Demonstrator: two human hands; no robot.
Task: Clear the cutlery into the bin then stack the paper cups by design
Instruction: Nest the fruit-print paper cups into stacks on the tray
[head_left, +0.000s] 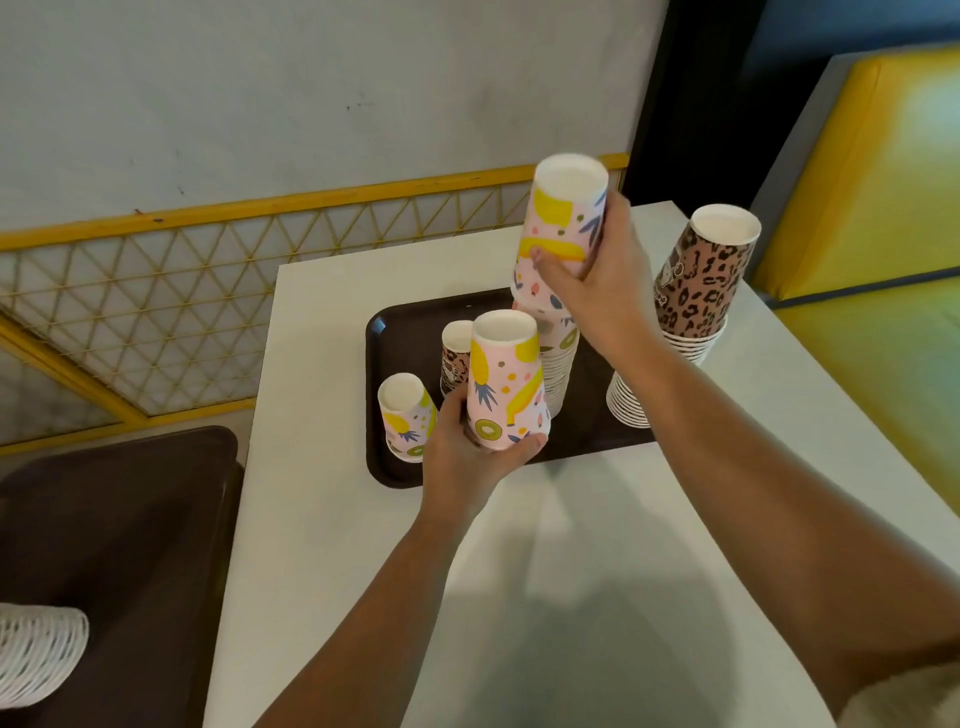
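Note:
A dark brown tray (400, 332) lies on the white table (519, 571). My left hand (467, 452) grips an upside-down fruit-print cup (504, 379) by its lower rim, at the tray's front. My right hand (602, 280) holds another fruit-print cup (563, 218) upside down, just above a tall fruit-print stack (558, 358) on the tray. A single fruit-print cup (405, 415) and a small leopard-print cup (455, 353) stand inverted at the tray's left. A leopard-print stack (701, 280) stands on the table to the right. A white-rimmed stack (626, 405) shows under my right forearm.
A dark brown seat (119, 545) sits to the left of the table, with a white woven object (36, 654) on it. A yellow lattice railing (208, 291) runs along the wall behind. A yellow bench (872, 208) is on the right.

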